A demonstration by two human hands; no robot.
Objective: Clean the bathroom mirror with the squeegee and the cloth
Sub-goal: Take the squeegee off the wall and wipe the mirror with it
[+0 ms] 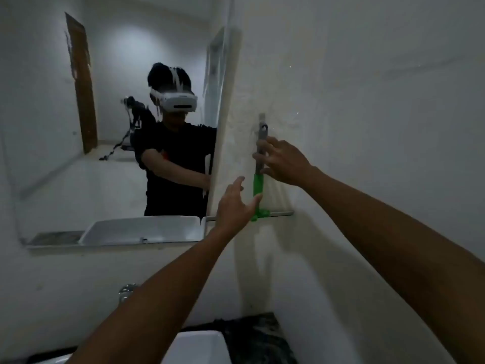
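Two hands at the squeegee on the wall

Both bare hands reached up to the squeegee (258, 177), which hung upright against the white wall (367, 127) just right of the mirror (105, 153), its grey grip topped by a hanging loop, its green neck below and its blade bar running level at the bottom. No brand, label or writing could be read anywhere; the dim light and blur hid such detail.

Fingers of the right hand (284, 162) curled around the grey grip, holding it, with one finger lifted free. The left hand (236, 203) was spread wide, its thumb touching the green neck and its fingers pointing up near the mirror's right edge, covering part of the blade bar.

Soapy streaks ran down the mirror, which reflected the person in a white headset and dark shirt, a brown door and a white basin. Below, near the viewer, a white sink (199, 348) was cut off by the frame's lower edge, beside a dark speckled counter (257, 334). A chrome fitting (126, 291) showed partly behind the left forearm. I could not find the cloth
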